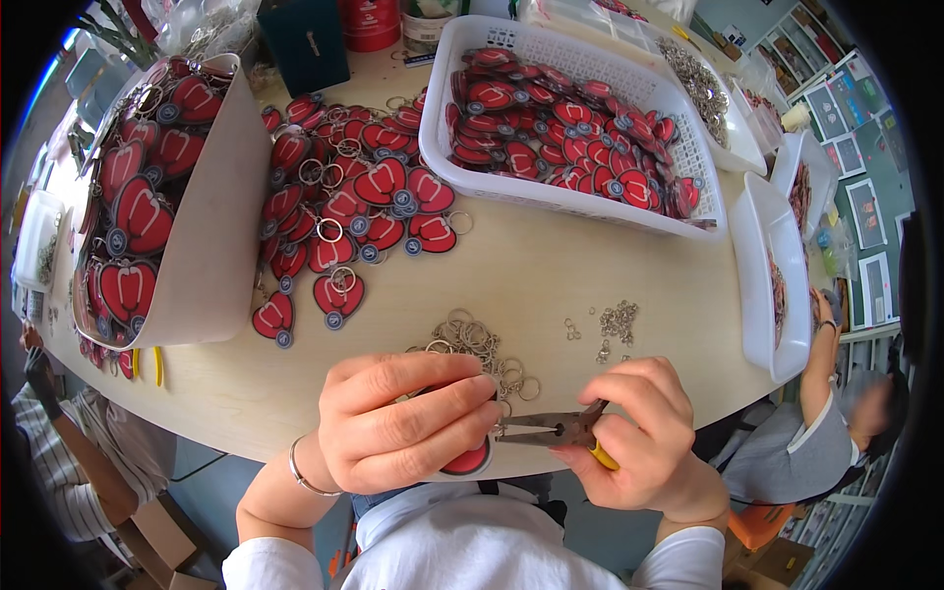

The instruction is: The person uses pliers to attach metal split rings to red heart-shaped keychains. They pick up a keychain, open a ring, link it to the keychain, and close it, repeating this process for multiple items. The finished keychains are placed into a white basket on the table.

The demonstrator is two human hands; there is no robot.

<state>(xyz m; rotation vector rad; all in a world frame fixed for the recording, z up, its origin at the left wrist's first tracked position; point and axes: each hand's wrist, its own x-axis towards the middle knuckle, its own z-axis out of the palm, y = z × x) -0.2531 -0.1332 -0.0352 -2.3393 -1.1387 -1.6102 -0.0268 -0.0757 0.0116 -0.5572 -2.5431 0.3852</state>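
A person's 2 bare hands hold a red, grey-edged, heart-shaped charm [470, 460] and a pair of steel pliers [582, 425] with yellow grips at a pale wood-toned table [551, 270].

The left hand [408, 423], a silver-coloured bangle [307, 472] at its wrist, is closed over the charm, covering most of it near the table's front edge; the right hand [639, 428] is wrapped around the pliers, their narrow tips at the left fingertips. The hands are near each other but apart; whether the tips grip anything cannot be told. Just beyond lie a pile of silver-coloured metal rings [472, 337] and a cluster of tiny metal links [618, 322]. Farther back, a heap of red heart-shaped key rings [344, 205] sits between a beige bin [221, 216] and a white perforated plastic basket [580, 208].
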